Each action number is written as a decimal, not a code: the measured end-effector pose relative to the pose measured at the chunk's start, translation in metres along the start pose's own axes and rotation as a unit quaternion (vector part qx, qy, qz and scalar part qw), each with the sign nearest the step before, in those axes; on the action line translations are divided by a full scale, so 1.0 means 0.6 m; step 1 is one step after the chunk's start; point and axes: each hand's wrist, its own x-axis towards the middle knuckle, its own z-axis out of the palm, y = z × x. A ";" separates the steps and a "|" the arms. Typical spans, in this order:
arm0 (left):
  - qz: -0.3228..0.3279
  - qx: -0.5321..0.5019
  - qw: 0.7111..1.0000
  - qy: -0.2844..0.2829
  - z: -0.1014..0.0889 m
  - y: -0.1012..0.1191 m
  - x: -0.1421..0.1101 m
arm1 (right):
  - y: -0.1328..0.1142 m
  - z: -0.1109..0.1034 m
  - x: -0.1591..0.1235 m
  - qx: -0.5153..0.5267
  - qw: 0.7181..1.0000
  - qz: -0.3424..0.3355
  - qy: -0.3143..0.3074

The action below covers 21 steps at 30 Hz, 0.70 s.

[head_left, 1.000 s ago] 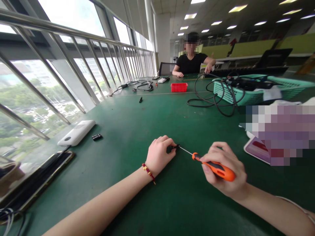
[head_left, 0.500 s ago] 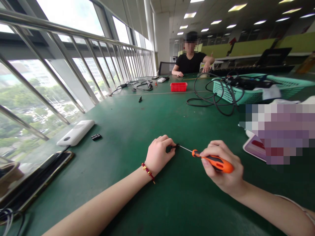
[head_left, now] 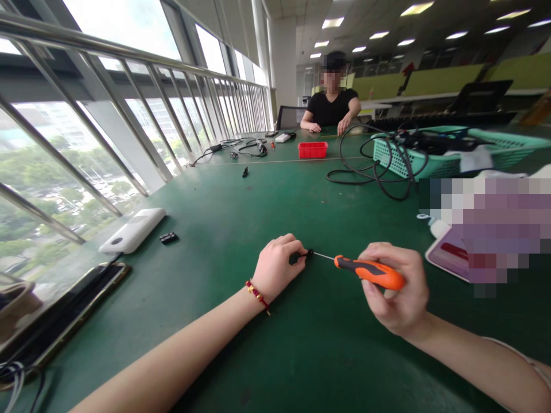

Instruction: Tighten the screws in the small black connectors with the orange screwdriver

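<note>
Orange-and-black screwdriver [head_left: 375,274], one: handle held between thumb and fingers of the right hand [head_left: 399,289], shaft pointing left, tip at a small black part [head_left: 310,252]. Black part, one: pinched between thumb and fingers of the left hand [head_left: 276,267], near the middle of the green table [head_left: 258,206]; mostly hidden by the grip, shape not clear. Hands apart from each other. Bracelet [head_left: 257,292], red with gold beads: on the left wrist. Black block [head_left: 169,238], one: lying near a white power bank [head_left: 134,230], left of the hands. Red tray [head_left: 313,151], one: farther off, left of a teal basket [head_left: 512,155]. Co-worker [head_left: 331,112], black shirt: seated at the far end.
</note>
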 end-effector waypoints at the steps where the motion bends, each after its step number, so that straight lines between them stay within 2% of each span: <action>1: 0.002 -0.002 1.000 0.000 0.000 -0.001 0.000 | -0.001 -0.001 0.002 -0.005 1.000 -0.008 -0.013; 4: 0.010 -0.004 1.000 -0.002 -0.001 -0.003 0.002 | -0.007 -0.001 0.008 -0.033 0.997 -0.055 -0.046; 6: 0.017 -0.005 1.000 -0.007 -0.003 -0.005 0.003 | -0.009 -0.001 0.009 -0.039 0.995 -0.074 -0.046; 12: 0.019 0.000 1.000 -0.011 -0.005 -0.007 0.005 | -0.004 0.002 0.006 -0.007 0.999 -0.038 -0.015; 17: 0.014 -0.001 1.000 -0.014 -0.004 -0.006 0.004 | -0.014 0.000 0.018 -0.058 0.992 -0.105 -0.046; 21: 0.012 -0.003 1.000 -0.016 -0.005 -0.007 0.005 | -0.015 0.001 0.020 -0.051 0.992 -0.112 -0.037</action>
